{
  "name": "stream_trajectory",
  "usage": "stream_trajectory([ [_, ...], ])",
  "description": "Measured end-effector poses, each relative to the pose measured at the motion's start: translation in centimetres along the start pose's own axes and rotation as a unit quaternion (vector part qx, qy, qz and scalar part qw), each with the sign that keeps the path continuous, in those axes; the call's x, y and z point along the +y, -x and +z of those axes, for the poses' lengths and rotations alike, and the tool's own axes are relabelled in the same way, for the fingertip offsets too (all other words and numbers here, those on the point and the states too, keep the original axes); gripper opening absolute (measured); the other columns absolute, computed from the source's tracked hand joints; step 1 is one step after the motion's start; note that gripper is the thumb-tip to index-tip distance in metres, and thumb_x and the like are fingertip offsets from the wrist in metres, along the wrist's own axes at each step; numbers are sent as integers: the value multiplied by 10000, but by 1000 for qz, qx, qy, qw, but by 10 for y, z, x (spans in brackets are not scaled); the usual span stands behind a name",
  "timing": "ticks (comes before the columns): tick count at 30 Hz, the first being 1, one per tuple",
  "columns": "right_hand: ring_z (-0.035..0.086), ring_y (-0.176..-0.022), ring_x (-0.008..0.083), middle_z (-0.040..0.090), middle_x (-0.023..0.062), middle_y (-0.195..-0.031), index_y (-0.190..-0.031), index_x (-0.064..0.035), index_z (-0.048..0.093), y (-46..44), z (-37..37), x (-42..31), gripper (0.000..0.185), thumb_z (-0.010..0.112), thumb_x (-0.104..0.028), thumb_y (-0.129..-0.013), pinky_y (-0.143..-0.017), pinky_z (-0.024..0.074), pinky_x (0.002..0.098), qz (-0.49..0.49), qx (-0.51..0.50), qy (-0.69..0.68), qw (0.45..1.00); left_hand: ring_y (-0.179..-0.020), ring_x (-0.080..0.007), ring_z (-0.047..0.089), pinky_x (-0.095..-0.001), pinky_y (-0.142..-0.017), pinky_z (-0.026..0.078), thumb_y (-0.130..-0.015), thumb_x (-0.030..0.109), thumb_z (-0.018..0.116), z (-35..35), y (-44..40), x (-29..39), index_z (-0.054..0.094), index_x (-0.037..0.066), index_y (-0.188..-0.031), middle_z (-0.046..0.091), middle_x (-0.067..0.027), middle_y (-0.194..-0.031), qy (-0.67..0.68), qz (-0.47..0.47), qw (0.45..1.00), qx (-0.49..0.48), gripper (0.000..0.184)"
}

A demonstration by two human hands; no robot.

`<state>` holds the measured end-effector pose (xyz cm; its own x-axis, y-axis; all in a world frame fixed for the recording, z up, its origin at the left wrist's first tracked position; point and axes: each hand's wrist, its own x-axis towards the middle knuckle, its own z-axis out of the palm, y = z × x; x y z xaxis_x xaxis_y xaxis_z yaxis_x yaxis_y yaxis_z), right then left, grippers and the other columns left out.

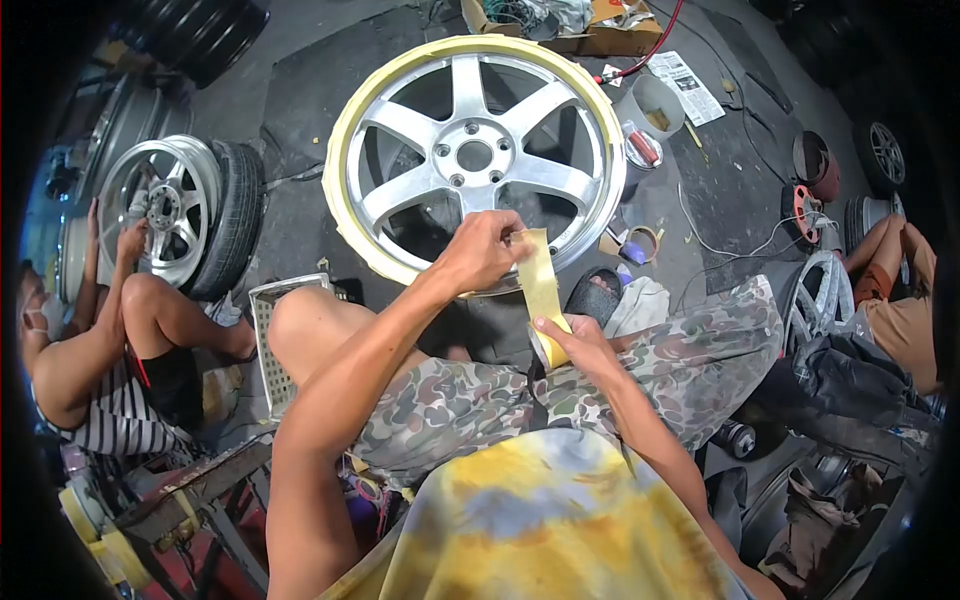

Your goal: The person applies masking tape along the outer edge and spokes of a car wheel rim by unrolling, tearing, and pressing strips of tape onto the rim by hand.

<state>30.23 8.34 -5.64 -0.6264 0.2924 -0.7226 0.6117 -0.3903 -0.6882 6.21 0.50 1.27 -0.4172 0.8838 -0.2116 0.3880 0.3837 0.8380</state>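
Note:
A silver six-spoke car wheel rim (470,85) lies before me, its outer lip covered with yellow masking tape (343,205). My right hand (583,345) grips a roll of masking tape (551,347) above my lap. From the roll a wide strip (540,285) is pulled up toward the rim's near edge. My left hand (483,250) is closed in a pinch at the strip's free end, just over the rim's lower spoke. The left fingertips are slightly blurred.
At left a person (110,330) works on another rim (165,212) beside a tire (238,220). A second person (895,290) sits at right near a grey rim (820,290). A bucket (655,105), newspaper (688,85), cables and a white basket (270,350) surround me.

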Motion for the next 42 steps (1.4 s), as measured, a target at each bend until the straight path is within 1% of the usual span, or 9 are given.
stream_trajectory([
  [6, 616, -637, 72, 698, 24, -815, -1034, 23, 727, -5, -3, 5, 379, 782, -340, -942, -563, 487, 237, -40, 47, 29, 998, -1037, -371, 626, -458, -886, 505, -677, 258, 935, 22, 5, -9, 566, -22, -1180, 606, -200, -1090, -120, 43, 991, 25, 684],
  [13, 696, -700, 225, 753, 137, -836, -978, 1, 770, -48, -7, 15, 468, 807, -448, -849, -659, 512, 375, -83, 90, 144, 982, -1138, -392, 587, -463, -959, 483, -644, 294, 951, 27, 1, -12, 549, -1, -1199, 584, -189, -1152, -157, 27, 987, 4, 747],
  [15, 711, -764, 388, 729, 224, -845, -876, -11, 746, -63, -5, 6, 396, 793, -399, -815, -696, 532, 463, -167, 176, 271, 932, -1150, -390, 579, -466, -968, 483, -649, 294, 949, 27, 1, -11, 540, 7, -1206, 576, -187, -1166, -161, 24, 987, 1, 748],
  [19, 704, -783, 414, 713, 219, -812, -828, -41, 717, -72, -78, -6, 282, 764, -319, -835, -722, 556, 514, -223, 280, 526, 772, -1168, -386, 569, -467, -979, 483, -657, 291, 946, 30, 5, -10, 533, 13, -1220, 567, -181, -1189, -168, 26, 985, -7, 752],
  [21, 734, -815, 385, 726, 215, -814, -881, -41, 744, -64, -118, -15, 332, 745, -373, -894, -739, 582, 493, -76, 332, 565, 752, -1186, -378, 560, -467, -982, 483, -666, 296, 941, 26, 3, -6, 526, 15, -1228, 558, -178, -1204, -184, 19, 983, -10, 752],
  [24, 738, -826, 387, 731, 219, -825, -871, -25, 738, -73, -98, -1, 326, 735, -349, -906, -754, 590, 492, -151, 331, 601, 712, -1203, -377, 554, -466, -1000, 475, -673, 297, 937, 22, 2, -2, 531, 23, -1235, 556, -172, -1219, -185, 10, 982, -36, 745],
  [29, 723, -921, 360, 739, 183, -978, -905, -42, 754, -109, -35, 45, 225, 708, -257, -859, -844, 568, 453, -208, 195, 610, 740, -743, -259, 686, -381, -712, 526, -905, 179, 762, -15, 13, 15, 788, 8, -980, 751, -158, -851, -15, 64, 993, 94, 189],
  [37, 687, -1036, 347, 721, 189, -1092, -959, -21, 762, -112, -12, 51, 233, 714, -228, -864, -975, 510, 434, -222, 69, 682, 694, -822, -140, 624, -298, -766, 502, -967, 149, 710, -67, 35, 15, 763, -27, -1070, 712, -87, -925, 21, -17, 977, 212, 210],
  [42, 707, -894, 406, 725, 232, -1008, -964, 52, 742, -67, -14, -4, 379, 772, -316, -878, -852, 563, 461, -155, 91, 560, 809, -804, -151, 611, -291, -734, 491, -960, 119, 707, -64, 39, 16, 759, -26, -1086, 667, -80, -885, 1, -2, 977, 214, 198],
])
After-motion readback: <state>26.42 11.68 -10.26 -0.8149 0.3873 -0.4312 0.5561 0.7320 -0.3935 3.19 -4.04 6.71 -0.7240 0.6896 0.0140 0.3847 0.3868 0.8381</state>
